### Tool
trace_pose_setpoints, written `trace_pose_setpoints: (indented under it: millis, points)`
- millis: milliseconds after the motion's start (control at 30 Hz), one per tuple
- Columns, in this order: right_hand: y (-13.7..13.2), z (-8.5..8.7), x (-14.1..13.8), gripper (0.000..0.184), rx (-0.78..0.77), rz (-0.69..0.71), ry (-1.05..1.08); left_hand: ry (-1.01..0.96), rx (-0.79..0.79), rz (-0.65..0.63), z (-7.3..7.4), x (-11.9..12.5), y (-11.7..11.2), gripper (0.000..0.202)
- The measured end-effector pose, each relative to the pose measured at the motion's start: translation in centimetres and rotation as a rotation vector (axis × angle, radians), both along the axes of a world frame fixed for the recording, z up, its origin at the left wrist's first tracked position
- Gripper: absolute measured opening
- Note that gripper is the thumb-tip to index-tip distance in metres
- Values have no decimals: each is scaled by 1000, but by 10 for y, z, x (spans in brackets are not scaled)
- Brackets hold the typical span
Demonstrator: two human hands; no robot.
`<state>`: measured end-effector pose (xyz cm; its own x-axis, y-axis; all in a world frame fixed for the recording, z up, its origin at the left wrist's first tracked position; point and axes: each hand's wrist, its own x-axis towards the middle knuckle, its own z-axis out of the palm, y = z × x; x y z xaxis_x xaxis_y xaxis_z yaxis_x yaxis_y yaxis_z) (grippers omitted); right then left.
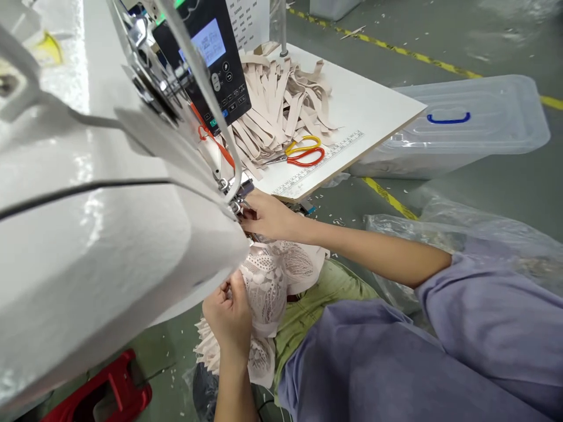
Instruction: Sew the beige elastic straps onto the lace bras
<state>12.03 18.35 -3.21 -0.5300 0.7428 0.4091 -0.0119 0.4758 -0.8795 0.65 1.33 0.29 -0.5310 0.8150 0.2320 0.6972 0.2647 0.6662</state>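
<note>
Down at the needle end of the sewing machine (132, 246), as the head camera has it, we've got two bare hands at work and one pale lace garment (266, 287) lying between them! We go first to the left hand (229, 313): thumb and curled fingers pinched together on the garment's near edge, with the lace spreading right beside them. Up to the right hand (270, 218), tucked in close against the metal presser foot (237, 205); its fingers bend inward, but the tips are hidden, so we can't tell what they grip. The lace runs just below that hand, from the needle area down onto the green cloth (338, 287) over the lap. Whether it sits under the foot, we can't see.

Behind the left wrist, we spot a ruffled pale edge (209, 346). Over on the white counter (369, 105), what a heap of beige straps (281, 99)! Scissors (288, 157) with one yellow and one red handle lie against them, beside the printed ruler (338, 152). Above, the control panel (215, 47) glows, and past the counter we have a clear lidded box (475, 99).
</note>
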Motion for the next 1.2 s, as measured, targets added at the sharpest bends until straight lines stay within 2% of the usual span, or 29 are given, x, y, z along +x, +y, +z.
trace_pose_setpoints:
  millis: [200, 367, 433, 533, 600, 667, 733, 800, 867, 933, 1000, 1067, 1133, 1200]
  points:
    - [-1, 6, 3, 11, -44, -13, -13, -1, -57, -14, 0, -4, 0, 28]
    - [-4, 5, 2, 11, -54, -50, -25, -253, -238, -64, 0, -16, 4, 37]
    - [-4, 2, 1, 9, -40, -50, -17, -431, -328, -124, 0, -19, 6, 41]
    - [-7, 4, 8, 4, -52, -36, -2, -909, -449, -226, -4, -14, 2, 50]
    - [-11, 12, 21, 4, -94, -6, -12, -1163, -486, -251, -12, 0, -6, 59]
    - [-18, 23, 38, 9, -149, 50, -43, -1251, -494, -283, -27, 18, -16, 67]
    - [-25, 30, 55, 11, -227, 121, -80, -1177, -523, -379, -46, 36, -25, 76]
    - [-31, 27, 68, 9, -398, 189, -63, -1010, -573, -490, -65, 48, -30, 79]
    - [-34, 9, 78, 9, -659, 141, 57, -866, -612, -554, -81, 47, -34, 72]
    - [-32, -20, 91, 12, -857, -51, 213, -781, -619, -547, -90, 34, -38, 60]
    - [-25, -50, 110, 17, -875, -267, 286, -667, -601, -492, -92, 10, -47, 51]
    - [-14, -71, 136, 25, -806, -436, 319, -564, -574, -416, -90, -18, -61, 41]
    - [0, -80, 164, 34, -715, -581, 351, -461, -516, -302, -90, -42, -74, 33]
    - [14, -79, 192, 41, -607, -668, 359, -333, -409, -138, -95, -57, -82, 31]
